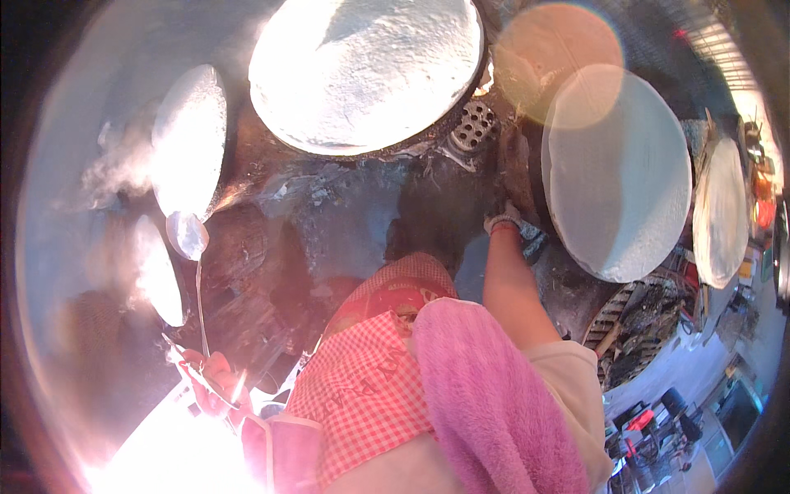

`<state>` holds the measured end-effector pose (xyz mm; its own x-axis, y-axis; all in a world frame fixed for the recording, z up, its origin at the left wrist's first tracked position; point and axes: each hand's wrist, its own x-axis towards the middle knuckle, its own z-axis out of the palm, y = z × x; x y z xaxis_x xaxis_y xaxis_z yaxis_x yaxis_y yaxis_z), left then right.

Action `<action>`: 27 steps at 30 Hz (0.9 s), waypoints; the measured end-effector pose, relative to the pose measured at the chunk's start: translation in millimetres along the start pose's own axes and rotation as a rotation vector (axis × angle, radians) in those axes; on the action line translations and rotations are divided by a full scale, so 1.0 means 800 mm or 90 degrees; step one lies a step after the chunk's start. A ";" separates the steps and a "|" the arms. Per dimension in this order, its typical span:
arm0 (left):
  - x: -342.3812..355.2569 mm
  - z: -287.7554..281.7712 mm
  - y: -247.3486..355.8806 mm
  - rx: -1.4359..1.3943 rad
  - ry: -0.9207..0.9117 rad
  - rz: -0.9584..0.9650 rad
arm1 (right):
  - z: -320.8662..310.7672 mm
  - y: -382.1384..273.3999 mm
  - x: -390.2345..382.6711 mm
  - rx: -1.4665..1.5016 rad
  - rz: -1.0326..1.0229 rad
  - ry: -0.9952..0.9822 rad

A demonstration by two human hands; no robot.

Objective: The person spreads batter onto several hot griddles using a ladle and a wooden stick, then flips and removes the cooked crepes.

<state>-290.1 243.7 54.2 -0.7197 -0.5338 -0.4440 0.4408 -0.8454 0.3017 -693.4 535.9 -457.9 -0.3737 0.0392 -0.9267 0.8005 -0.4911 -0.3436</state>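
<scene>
At the lower left, in strong glare, my left hand (218,377) is closed round the long thin handle of a ladle (187,235). The ladle's round bowl overlaps the lower edge of a white-covered round griddle (189,140). My right arm reaches forward, and my right hand (504,218), in a pale glove with a red band at the wrist, is low beside another round griddle, coated with a smooth white layer (617,173). Its fingers are lost in shadow, so what it touches is hidden. Straight ahead lies a large round griddle with a bumpy white layer (366,78).
A perforated cylindrical coal briquette (475,126) stands between the two larger griddles. Another white disc (156,272) sits at left, near steam. At right are a thin pale round sheet (720,214) and a ribbed dark basket (629,333). A pink towel (498,395) hangs over my checked apron (362,395).
</scene>
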 end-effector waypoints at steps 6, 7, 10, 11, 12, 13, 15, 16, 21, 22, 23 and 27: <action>0.020 0.004 -0.002 0.002 -0.002 -0.022 | -0.001 -0.014 -0.014 -0.818 -0.215 0.026; 0.026 0.009 0.002 0.006 -0.009 -0.031 | -0.002 -0.016 -0.017 -1.014 -0.284 0.014; 0.040 0.014 0.004 0.027 -0.026 -0.063 | -0.009 -0.027 -0.050 -1.287 -0.410 -0.076; 0.041 0.017 0.006 0.046 -0.043 -0.071 | -0.009 -0.019 -0.054 -1.317 -0.431 -0.092; 0.043 0.019 0.009 0.070 -0.075 -0.089 | -0.013 -0.017 -0.062 -1.311 -0.428 -0.108; 0.046 0.022 0.013 0.082 -0.098 -0.104 | -0.018 -0.016 -0.070 -1.277 -0.419 -0.123; 0.061 0.037 0.019 0.052 -0.088 -0.147 | -0.032 -0.015 -0.102 -1.053 -0.354 -0.111; 0.067 0.048 0.018 -0.009 -0.036 -0.162 | -0.034 -0.010 -0.142 -0.893 -0.345 -0.063; 0.124 0.045 0.046 0.080 -0.100 -0.202 | -0.037 -0.047 -0.357 -0.772 -0.849 -0.087; 0.136 0.049 0.046 0.079 -0.117 -0.228 | -0.036 -0.077 -0.410 -0.791 -0.935 -0.041; 0.151 0.052 0.044 0.076 -0.130 -0.253 | -0.038 -0.098 -0.431 -0.791 -1.035 0.034; 0.190 0.071 0.029 0.072 -0.172 -0.345 | -0.040 -0.156 -0.442 -0.876 -1.150 0.264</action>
<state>-419.9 144.3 41.2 -0.9426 0.0079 -0.3339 -0.0745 -0.9795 0.1871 -645.8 611.2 -91.9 -0.8814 -0.1940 0.4308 -0.3277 0.9078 -0.2616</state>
